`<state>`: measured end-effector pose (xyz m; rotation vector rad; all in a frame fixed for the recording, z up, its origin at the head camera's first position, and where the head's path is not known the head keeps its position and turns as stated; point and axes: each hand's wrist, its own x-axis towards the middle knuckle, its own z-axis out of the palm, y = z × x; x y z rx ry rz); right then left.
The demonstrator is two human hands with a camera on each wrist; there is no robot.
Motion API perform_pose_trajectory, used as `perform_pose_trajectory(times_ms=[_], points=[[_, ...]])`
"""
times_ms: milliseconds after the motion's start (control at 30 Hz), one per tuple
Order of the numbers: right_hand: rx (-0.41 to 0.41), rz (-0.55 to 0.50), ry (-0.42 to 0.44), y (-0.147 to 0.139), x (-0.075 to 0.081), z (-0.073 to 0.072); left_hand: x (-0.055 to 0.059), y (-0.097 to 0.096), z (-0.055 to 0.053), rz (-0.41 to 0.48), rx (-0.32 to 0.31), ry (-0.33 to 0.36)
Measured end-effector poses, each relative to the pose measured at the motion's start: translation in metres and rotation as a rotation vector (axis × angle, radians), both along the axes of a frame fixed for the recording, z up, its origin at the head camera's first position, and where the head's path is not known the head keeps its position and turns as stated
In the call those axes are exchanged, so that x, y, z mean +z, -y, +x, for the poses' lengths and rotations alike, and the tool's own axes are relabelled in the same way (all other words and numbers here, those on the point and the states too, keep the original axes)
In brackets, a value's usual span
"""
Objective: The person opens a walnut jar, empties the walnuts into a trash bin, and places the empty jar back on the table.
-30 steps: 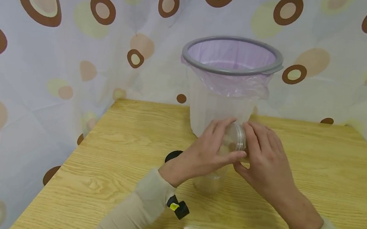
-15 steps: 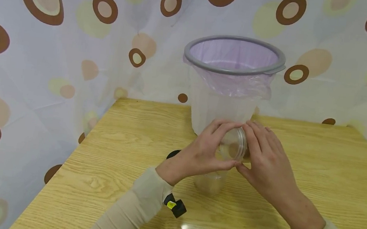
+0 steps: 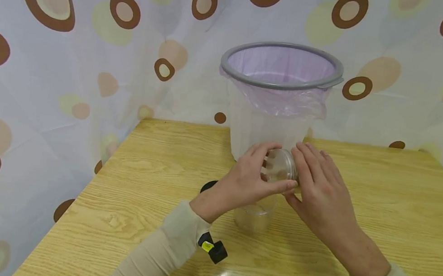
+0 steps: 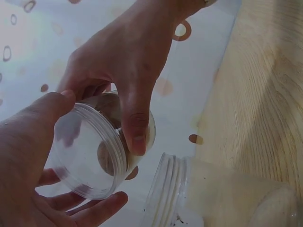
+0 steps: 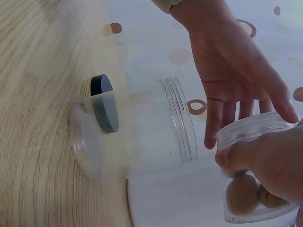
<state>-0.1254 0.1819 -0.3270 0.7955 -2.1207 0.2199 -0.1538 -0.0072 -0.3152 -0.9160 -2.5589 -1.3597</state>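
My right hand (image 3: 321, 195) grips a clear plastic jar (image 3: 279, 165), tipped sideways over the table with its ridged mouth end toward my left hand (image 3: 247, 177). Several brown rounded pieces (image 5: 242, 194) lie inside that jar in the right wrist view. The fingers of my left hand spread around the mouth end, extended rather than wrapped. Its thumb lies at the ridged edge in the left wrist view. A second clear jar (image 5: 137, 132) with a threaded, uncovered neck stands upright below my hands; my left hand partly hides it in the head view.
Behind my hands stands a pale bin (image 3: 263, 129) with a grey rim and a purple liner. A black lid (image 5: 104, 104) is on the wood-grain table (image 3: 150, 184) near the standing jar. A patterned curtain (image 3: 132, 55) closes off the back and left side.
My left hand shifts about the jar's mouth end: its thumb drops lower, then comes back up along the edge. My right hand keeps its grip, and the jar turns slightly.
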Motion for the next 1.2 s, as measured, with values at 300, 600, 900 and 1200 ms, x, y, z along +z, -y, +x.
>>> perform_pose_trajectory(times_ms=[300,600,900,1200], points=[[0.012,-0.045,0.033,0.0016,-0.0007,0.001,0.001,0.003,-0.0008,-0.09,-0.071,-0.141],[0.013,-0.069,0.053,0.0035,0.0012,0.0019,-0.0028,0.0057,-0.0044,-0.103,-0.08,-0.474],[0.007,-0.022,0.033,0.0056,-0.0004,0.0002,-0.0006,0.0039,0.0008,-0.104,0.063,-0.11],[0.011,-0.048,0.055,0.0074,-0.0002,0.0019,-0.0016,0.0076,-0.0021,-0.111,-0.102,-0.265]])
